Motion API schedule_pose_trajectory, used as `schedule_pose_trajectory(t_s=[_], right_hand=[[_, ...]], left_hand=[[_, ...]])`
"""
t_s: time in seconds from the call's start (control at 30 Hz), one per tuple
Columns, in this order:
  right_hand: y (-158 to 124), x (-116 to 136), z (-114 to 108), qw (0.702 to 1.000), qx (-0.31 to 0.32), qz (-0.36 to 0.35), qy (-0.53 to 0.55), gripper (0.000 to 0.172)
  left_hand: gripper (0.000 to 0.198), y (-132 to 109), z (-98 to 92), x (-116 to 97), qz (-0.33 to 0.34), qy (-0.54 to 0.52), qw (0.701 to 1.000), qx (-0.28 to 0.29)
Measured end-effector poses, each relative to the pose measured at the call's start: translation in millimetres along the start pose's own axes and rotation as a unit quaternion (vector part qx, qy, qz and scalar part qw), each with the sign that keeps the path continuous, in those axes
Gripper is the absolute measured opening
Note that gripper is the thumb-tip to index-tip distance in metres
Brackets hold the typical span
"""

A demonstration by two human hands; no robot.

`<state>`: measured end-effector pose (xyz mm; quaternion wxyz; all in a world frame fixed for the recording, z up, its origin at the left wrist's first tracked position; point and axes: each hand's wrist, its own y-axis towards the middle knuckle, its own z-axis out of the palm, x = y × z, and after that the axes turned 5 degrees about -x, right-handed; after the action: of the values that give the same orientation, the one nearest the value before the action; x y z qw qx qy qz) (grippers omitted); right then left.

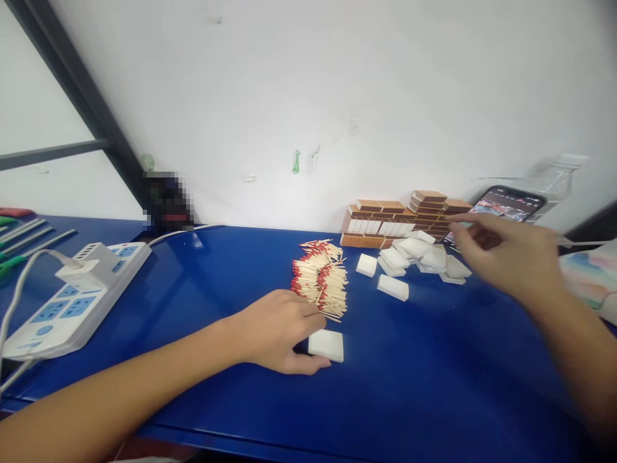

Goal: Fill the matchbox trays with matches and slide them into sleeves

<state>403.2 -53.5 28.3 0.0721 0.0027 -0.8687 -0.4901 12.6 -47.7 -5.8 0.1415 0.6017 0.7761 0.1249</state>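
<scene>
My left hand (284,331) rests on the blue table with a white matchbox tray (326,345) between its thumb and fingers; the thumb lies along the near edge. Just beyond it is a long heap of red-tipped matches (321,280). My right hand (511,257) reaches to the right end of a stack of brown matchbox sleeves (369,241). Its thumb and forefinger are close together at the tips, against the stack; what they pinch, if anything, I cannot make out. A loose pile of white trays (409,251) lies in front of the stack, left of this hand.
A phone (506,202) leans at the back right, by a clear plastic bottle (559,177). On the left lies a white power strip (80,308) with a plug and cable. Green-handled rods (33,241) are at the far left. A white wall (265,96) stands behind the table.
</scene>
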Motion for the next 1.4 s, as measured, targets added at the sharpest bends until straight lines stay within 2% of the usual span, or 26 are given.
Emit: schedule_pose_trajectory(t_s=[0.1, 0.2, 0.27, 0.33, 0.57, 0.67, 0.77, 0.83, 0.97, 1.17, 1.4], right_hand=[[-11.1, 49.4, -4.1, 0.991, 0.057, -0.065, 0.106, 0.016], [-27.3, 96.8, -9.8, 0.949, 0.175, -0.117, 0.233, 0.016], [-38.7, 119.3, -10.9, 0.919, 0.251, -0.13, 0.276, 0.016], [-48.8, 131.9, -8.7, 0.903, 0.284, -0.139, 0.291, 0.014], [-69.2, 142.7, 5.4, 0.92, 0.246, -0.16, 0.26, 0.023], [-71.6, 149.0, 7.1, 0.931, 0.22, -0.14, 0.256, 0.02], [-66.6, 144.6, 8.8, 0.94, 0.201, -0.123, 0.246, 0.021], [-60.7, 134.7, 10.3, 0.938, 0.203, -0.13, 0.248, 0.022], [-54.5, 120.1, 10.6, 0.913, 0.257, -0.139, 0.284, 0.023], [-63.8, 137.0, 4.7, 0.911, 0.248, -0.148, 0.296, 0.023], [-70.3, 144.5, 8.1, 0.912, 0.238, -0.151, 0.298, 0.017]], left_hand=[[0.039, 0.0, 0.0, 1.0, 0.007, 0.011, 1.0, -0.004], [0.04, -0.1, -0.5, 1.3, 0.014, 0.011, 1.0, -0.006], [0.041, -0.2, -0.5, 1.1, 0.02, 0.006, 1.0, -0.008], [0.041, -0.2, -0.2, 0.5, 0.025, 0.003, 1.0, -0.013], [0.039, 0.6, 0.2, -2.5, 0.031, 0.011, 0.999, -0.019], [0.038, 0.6, -0.1, -2.8, 0.031, 0.009, 0.999, -0.02], [0.039, 0.5, 0.0, -2.5, 0.027, 0.005, 1.0, -0.015], [0.04, 0.5, -0.3, -1.8, 0.026, 0.005, 1.0, -0.008], [0.038, 1.2, -3.8, 1.2, 0.033, 0.021, 0.999, -0.01], [0.034, 1.7, -11.2, 5.1, 0.03, 0.035, 0.999, -0.021], [0.035, 1.2, -7.3, 2.2, 0.044, 0.034, 0.998, -0.03]])
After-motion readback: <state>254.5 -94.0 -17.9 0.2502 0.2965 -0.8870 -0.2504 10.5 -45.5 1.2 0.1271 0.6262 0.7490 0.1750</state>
